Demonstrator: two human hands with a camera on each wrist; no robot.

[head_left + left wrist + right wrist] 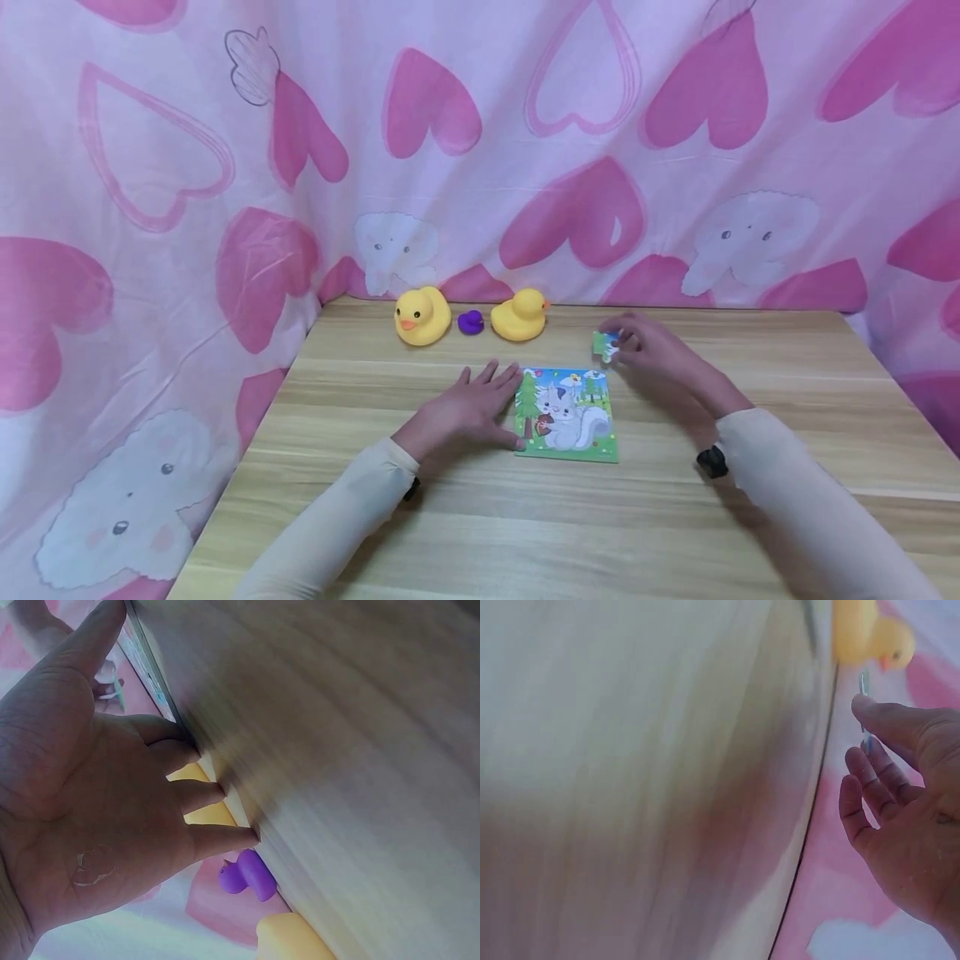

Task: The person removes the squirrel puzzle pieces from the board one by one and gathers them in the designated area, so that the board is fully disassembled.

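Observation:
A squarish jigsaw puzzle (566, 417) with a grey squirrel picture lies flat on the wooden table. At its left edge rests my left hand (472, 404), fingers spread, with the thumb and fingertips touching or close to the edge. The left wrist view shows that hand (97, 795) from the palm side, its fingertips down at the table. Beyond the puzzle's upper right corner, my right hand (645, 346) pinches a small green and blue puzzle piece (603, 344) above the table. In the right wrist view the piece (864, 682) appears edge-on at the thumb tip.
Along the back of the table (337, 500) stand a yellow duck (422, 317), a small purple duck (471, 322) and another yellow duck (519, 317). Behind the table hangs a pink curtain (480, 192) with hearts, which also runs along the left side.

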